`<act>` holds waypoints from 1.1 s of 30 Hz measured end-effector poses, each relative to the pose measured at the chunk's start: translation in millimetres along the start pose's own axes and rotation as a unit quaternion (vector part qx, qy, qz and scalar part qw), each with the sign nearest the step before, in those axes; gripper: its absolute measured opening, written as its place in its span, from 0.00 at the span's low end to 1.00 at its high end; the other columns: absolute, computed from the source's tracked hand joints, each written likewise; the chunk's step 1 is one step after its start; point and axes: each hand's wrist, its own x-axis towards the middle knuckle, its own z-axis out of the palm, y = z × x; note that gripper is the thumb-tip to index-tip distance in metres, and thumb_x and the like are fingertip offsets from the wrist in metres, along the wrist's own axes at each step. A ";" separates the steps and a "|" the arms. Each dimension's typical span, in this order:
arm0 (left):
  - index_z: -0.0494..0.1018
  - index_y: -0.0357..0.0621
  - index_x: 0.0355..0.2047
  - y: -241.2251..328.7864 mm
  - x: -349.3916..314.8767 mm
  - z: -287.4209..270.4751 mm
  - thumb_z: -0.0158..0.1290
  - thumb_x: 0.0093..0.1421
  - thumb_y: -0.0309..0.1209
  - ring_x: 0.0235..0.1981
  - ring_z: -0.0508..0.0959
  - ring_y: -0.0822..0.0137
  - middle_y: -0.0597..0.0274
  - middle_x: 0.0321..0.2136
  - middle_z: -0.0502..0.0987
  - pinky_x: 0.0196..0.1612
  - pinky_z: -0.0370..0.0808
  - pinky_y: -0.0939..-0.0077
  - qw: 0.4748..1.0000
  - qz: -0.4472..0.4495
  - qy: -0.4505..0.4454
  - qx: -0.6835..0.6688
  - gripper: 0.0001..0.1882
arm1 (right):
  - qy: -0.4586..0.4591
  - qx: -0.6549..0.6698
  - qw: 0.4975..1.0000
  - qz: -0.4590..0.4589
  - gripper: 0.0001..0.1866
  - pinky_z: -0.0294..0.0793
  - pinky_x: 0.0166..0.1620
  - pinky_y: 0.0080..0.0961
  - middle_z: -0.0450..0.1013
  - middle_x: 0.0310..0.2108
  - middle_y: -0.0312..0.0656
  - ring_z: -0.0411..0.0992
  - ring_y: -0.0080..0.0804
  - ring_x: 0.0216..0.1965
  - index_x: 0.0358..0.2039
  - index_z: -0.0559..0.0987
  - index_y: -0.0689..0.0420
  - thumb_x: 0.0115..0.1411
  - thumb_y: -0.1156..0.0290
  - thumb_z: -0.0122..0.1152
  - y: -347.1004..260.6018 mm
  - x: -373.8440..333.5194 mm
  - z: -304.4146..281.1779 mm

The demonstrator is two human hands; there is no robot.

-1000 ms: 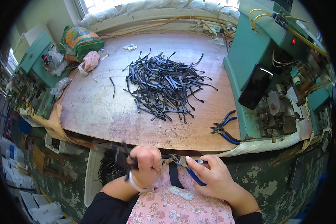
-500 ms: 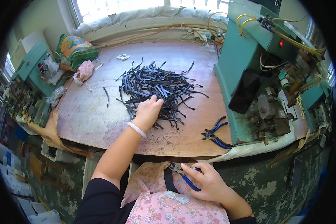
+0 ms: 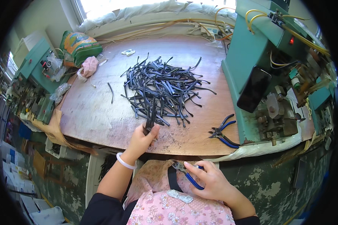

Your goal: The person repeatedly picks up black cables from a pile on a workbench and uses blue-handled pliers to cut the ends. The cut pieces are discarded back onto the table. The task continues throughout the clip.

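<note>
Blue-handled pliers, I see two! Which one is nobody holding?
The pliers lying on the table, beside the green machine at the right; the other pair is in the right hand.

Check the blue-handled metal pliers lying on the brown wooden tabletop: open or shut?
Open: the blue-handled metal pliers lie on the brown wooden tabletop with handles spread and cutting tips parted.

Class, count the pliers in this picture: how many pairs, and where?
2. The held pliers are in the right hand; the other pliers lie on the table beside the green machine. More may be hidden.
</note>
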 end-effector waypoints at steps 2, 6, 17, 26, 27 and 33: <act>0.65 0.47 0.25 19.9 -4.8 4.4 0.51 0.68 0.48 0.12 0.60 0.81 0.69 0.17 0.66 0.16 0.58 0.85 0.979 -0.025 -0.080 -0.184 0.21 | 0.020 -0.023 1.000 0.007 0.36 0.71 0.47 0.36 0.68 0.45 0.46 0.71 0.43 0.41 0.60 0.75 0.46 0.46 0.67 0.71 -3.6 -0.4 -1.0; 0.62 0.48 0.25 32.6 -14.4 15.0 0.43 0.72 0.47 0.10 0.55 0.82 0.71 0.15 0.61 0.11 0.55 0.87 0.908 -0.045 -0.224 -0.351 0.21 | 0.053 -0.084 0.994 -0.035 0.34 0.68 0.45 0.35 0.68 0.45 0.42 0.70 0.38 0.41 0.58 0.77 0.43 0.46 0.66 0.71 -9.0 6.0 -1.3; 0.62 0.46 0.26 35.4 -32.5 29.7 0.44 0.72 0.45 0.10 0.55 0.81 0.69 0.14 0.62 0.13 0.55 0.85 0.897 0.020 -0.208 -0.388 0.20 | 0.017 -0.125 0.991 -0.048 0.34 0.69 0.44 0.35 0.67 0.39 0.42 0.68 0.40 0.40 0.57 0.77 0.42 0.45 0.65 0.71 -10.6 11.2 -11.6; 0.59 0.49 0.31 26.6 -68.1 62.5 0.39 0.70 0.55 0.12 0.58 0.77 0.67 0.16 0.62 0.17 0.59 0.82 0.917 0.360 0.088 -0.146 0.23 | 0.036 -0.022 0.998 -0.038 0.34 0.71 0.41 0.34 0.68 0.40 0.46 0.70 0.42 0.37 0.59 0.76 0.46 0.48 0.68 0.71 -16.5 15.7 -9.8; 0.59 0.49 0.31 27.0 -67.6 62.5 0.39 0.70 0.55 0.12 0.58 0.77 0.67 0.16 0.63 0.17 0.59 0.82 0.915 0.368 0.084 -0.143 0.23 | 0.038 -0.023 0.998 -0.036 0.34 0.72 0.40 0.33 0.69 0.40 0.46 0.70 0.42 0.37 0.59 0.76 0.46 0.48 0.68 0.71 -17.4 15.6 -8.8; 0.59 0.48 0.31 28.8 -64.2 52.0 0.40 0.71 0.52 0.11 0.58 0.76 0.67 0.16 0.62 0.16 0.60 0.82 0.940 0.253 0.012 -0.228 0.21 | 0.019 -0.045 0.999 -0.018 0.36 0.73 0.42 0.34 0.68 0.39 0.47 0.71 0.43 0.37 0.60 0.75 0.47 0.46 0.69 0.71 -11.6 5.1 -7.2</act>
